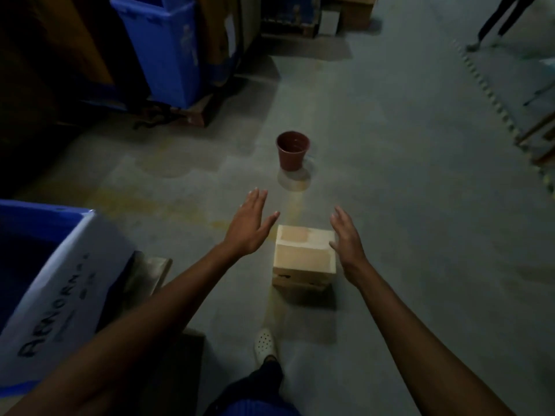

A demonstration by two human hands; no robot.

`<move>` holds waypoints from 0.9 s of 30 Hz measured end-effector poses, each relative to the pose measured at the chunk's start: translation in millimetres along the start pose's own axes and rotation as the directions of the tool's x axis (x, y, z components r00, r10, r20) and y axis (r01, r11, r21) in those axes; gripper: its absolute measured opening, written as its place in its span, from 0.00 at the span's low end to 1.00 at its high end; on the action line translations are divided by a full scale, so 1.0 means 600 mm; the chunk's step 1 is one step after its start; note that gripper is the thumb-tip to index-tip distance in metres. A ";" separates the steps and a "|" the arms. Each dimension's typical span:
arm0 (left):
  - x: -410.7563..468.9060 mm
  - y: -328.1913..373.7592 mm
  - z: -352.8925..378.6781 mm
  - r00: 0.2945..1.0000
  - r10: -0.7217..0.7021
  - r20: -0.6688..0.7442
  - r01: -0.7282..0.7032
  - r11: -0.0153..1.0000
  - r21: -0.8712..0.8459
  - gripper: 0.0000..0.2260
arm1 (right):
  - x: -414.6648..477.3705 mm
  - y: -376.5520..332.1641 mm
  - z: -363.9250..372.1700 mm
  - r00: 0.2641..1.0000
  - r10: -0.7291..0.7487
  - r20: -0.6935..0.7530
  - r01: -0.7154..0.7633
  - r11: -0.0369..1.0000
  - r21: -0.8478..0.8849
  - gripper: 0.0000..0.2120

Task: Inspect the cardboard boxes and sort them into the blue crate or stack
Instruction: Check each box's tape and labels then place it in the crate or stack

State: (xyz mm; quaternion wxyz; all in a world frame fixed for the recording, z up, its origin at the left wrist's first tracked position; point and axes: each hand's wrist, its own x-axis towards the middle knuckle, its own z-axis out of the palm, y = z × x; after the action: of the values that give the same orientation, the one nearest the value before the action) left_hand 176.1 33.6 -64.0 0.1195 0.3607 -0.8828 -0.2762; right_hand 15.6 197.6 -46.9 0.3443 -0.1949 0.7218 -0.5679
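Observation:
A small closed cardboard box (304,256) stands on the grey floor, apparently on top of a second, flatter box (300,282) under it. My left hand (249,226) hovers open just left of the box, fingers spread, not touching it. My right hand (347,235) is open at the box's right edge, fingers close to or brushing its side. A blue crate (60,265) with a white handwritten label sits at the lower left, its inside dark.
A brown plastic bucket (292,150) stands on the floor beyond the box. A tall blue bin (168,46) on a pallet is at the back left. Another person's legs (495,22) are at the top right. My foot in a white shoe (265,343) is below the box.

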 end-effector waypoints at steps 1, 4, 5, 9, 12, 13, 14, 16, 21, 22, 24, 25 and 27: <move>0.027 -0.011 0.019 0.999 0.005 0.043 -0.007 0.999 0.048 0.32 | 0.029 0.009 -0.006 0.998 0.064 0.006 -0.065 0.996 0.065 0.29; 0.100 -0.037 0.081 0.984 -0.067 0.165 0.065 0.998 0.018 0.32 | 0.107 0.041 -0.026 0.966 0.260 -0.005 -0.251 0.934 0.255 0.27; 0.123 -0.044 0.101 0.972 -0.134 0.195 0.147 0.988 -0.053 0.31 | 0.133 0.054 -0.033 0.952 0.307 -0.004 -0.291 0.907 0.306 0.29; 0.201 -0.079 0.181 0.848 -0.425 0.316 0.529 0.712 -0.462 0.28 | 0.218 0.118 -0.062 0.900 0.436 -0.003 -0.395 0.816 0.421 0.32; 0.247 -0.109 0.251 0.783 -0.507 0.360 0.617 0.562 -0.551 0.28 | 0.281 0.178 -0.084 0.864 0.503 -0.020 -0.444 0.781 0.440 0.33; 0.259 -0.116 0.279 0.765 -0.526 0.371 0.638 0.539 -0.550 0.28 | 0.303 0.201 -0.091 0.849 0.528 -0.024 -0.465 0.769 0.439 0.33; 0.271 -0.128 0.310 0.754 -0.538 0.377 0.649 0.522 -0.553 0.28 | 0.325 0.228 -0.098 0.834 0.551 -0.030 -0.486 0.759 0.434 0.33; 0.287 -0.147 0.377 0.739 -0.557 0.379 0.665 0.513 -0.542 0.28 | 0.368 0.290 -0.111 0.805 0.592 -0.035 -0.529 0.743 0.411 0.33; 0.312 -0.225 0.551 0.742 -0.578 0.340 0.668 0.595 -0.447 0.18 | 0.472 0.477 -0.138 0.766 0.642 -0.019 -0.626 0.754 0.200 0.25; 0.312 -0.244 0.582 0.748 -0.572 0.337 0.664 0.631 -0.401 0.19 | 0.490 0.514 -0.140 0.767 0.642 -0.020 -0.636 0.763 0.117 0.20; 0.310 -0.279 0.636 0.738 -0.581 0.343 0.674 0.659 -0.335 0.22 | 0.519 0.582 -0.136 0.780 0.625 0.003 -0.622 0.777 -0.100 0.12; 0.306 -0.291 0.652 0.737 -0.584 0.340 0.674 0.669 -0.313 0.21 | 0.530 0.615 -0.136 0.785 0.618 0.037 -0.599 0.774 -0.204 0.17; 0.302 -0.328 0.706 0.740 -0.598 0.308 0.671 0.687 -0.278 0.20 | 0.558 0.699 -0.136 0.791 0.609 0.053 -0.559 0.756 -0.341 0.33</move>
State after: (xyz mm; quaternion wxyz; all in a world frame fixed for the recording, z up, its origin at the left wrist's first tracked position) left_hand -14.5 -39.2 -521.8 -0.0041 0.5869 -0.6403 -0.4955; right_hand -227.4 145.4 -529.5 0.5270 -0.0554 0.7954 -0.2943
